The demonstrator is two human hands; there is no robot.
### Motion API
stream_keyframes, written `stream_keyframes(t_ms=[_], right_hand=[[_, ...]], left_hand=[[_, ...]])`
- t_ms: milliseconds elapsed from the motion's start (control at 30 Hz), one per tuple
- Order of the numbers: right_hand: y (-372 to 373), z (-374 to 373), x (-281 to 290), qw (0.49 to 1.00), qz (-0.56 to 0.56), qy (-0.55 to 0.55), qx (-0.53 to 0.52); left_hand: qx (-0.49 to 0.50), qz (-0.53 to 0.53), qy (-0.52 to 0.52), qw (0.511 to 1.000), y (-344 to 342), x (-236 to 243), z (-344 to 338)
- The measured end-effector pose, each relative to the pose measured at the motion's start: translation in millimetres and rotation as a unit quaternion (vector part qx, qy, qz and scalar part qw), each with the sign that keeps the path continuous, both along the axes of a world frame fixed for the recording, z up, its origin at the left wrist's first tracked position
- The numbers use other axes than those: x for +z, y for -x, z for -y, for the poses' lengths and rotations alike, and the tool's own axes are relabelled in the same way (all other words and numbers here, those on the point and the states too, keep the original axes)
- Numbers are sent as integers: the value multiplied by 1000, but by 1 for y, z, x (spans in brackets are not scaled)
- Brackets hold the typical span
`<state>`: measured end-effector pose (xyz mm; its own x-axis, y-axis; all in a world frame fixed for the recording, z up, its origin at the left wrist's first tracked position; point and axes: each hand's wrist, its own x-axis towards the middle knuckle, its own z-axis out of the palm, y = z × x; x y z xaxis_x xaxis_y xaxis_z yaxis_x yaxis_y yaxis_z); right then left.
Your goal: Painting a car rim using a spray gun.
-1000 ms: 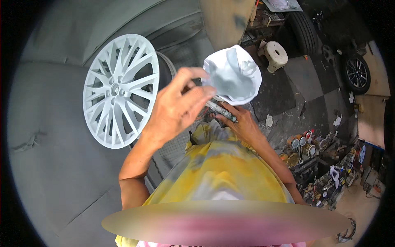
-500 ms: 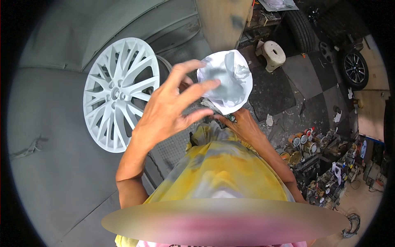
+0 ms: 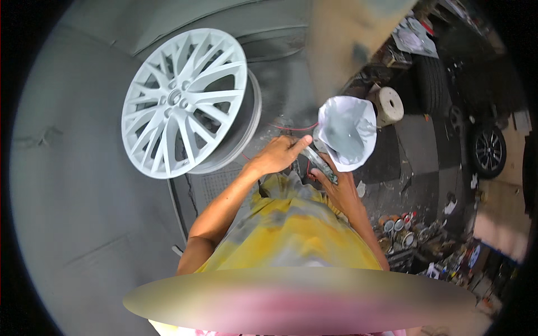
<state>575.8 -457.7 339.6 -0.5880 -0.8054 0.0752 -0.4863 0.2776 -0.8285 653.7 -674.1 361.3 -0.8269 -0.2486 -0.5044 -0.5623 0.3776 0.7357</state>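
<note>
My right hand [image 3: 340, 187] is wrapped round a paint-smeared metal spray gun [image 3: 320, 166], with a red hose beside it. Above the right hand sits a white cup [image 3: 367, 130] with an uneven rim, its inside coated grey. My left hand [image 3: 276, 155] is closed at the other end of the gun, thumb uppermost; its fingertips are partly hidden. Beyond the left hand stands a large multi-spoke wheel rim [image 3: 175, 96], coated white and tilted, its barrel showing on the right side.
Grey-coated sheeting [image 3: 73, 185] covers the left side. A pale stool [image 3: 389, 106] stands beyond the cup, near a dark tire [image 3: 430, 84]. At the right are a black wheel [image 3: 488, 150] and a cluster of paint cans [image 3: 399, 227]. A wooden panel [image 3: 336, 50] rises at the far side.
My left hand has gone from spread fingers over the cup to closing at the gun's end, lower down. Cup and gun have shifted right; the view has turned, moving the rim up and right.
</note>
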Motion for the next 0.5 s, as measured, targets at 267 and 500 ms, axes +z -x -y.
stream_keyframes(t_ms=[267,500], right_hand=[[6,-10,-4,998,52,-2,-18],[20,-12,-9,998,-3,56,9]], left_hand=[[6,-91,71,993,7,-22,-19],[59,-110,64,990,7,-8,-37]])
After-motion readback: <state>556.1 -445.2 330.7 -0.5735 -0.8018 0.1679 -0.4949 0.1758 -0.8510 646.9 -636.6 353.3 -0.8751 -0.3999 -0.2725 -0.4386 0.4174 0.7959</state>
